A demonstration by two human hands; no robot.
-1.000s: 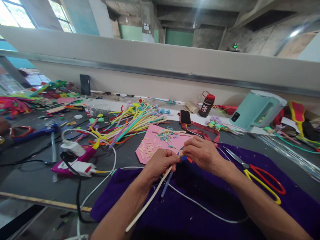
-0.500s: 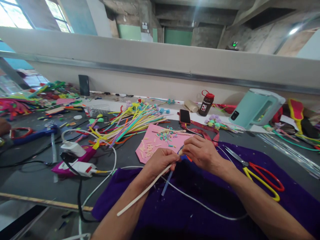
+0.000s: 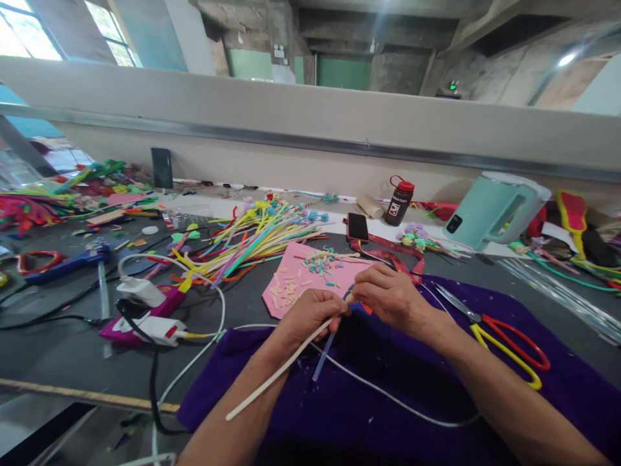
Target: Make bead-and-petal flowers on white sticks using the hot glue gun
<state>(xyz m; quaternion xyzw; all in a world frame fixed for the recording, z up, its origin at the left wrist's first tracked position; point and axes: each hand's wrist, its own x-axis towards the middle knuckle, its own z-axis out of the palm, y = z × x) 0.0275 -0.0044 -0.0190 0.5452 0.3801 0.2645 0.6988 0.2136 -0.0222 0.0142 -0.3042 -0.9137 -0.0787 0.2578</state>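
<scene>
My left hand [image 3: 313, 314] pinches a long cream stick [image 3: 272, 382], whose free end slants down over my left forearm. Right beside it, my right hand [image 3: 385, 294] has its fingers closed at the stick's upper end, around a small cream piece [image 3: 350, 298]. A translucent glue stick [image 3: 323, 358] slants down below my hands; a blue and orange object, mostly hidden, shows between them. Behind my hands a pink sheet [image 3: 301, 265] carries small cream and coloured bits. Purple cloth [image 3: 388, 401] lies beneath my forearms.
Scissors [image 3: 490, 330] lie on the cloth at right. Further back are a phone [image 3: 358, 226], a bottle [image 3: 400, 202], a mint kettle [image 3: 490, 210] and a bundle of coloured stems [image 3: 257, 243]. A purple power strip [image 3: 172, 299], cables and a blue glue gun [image 3: 72, 264] occupy the left.
My hands keep nearly the same pose around the cream stick. At the far left edge, another person's hand has gone out of view.
</scene>
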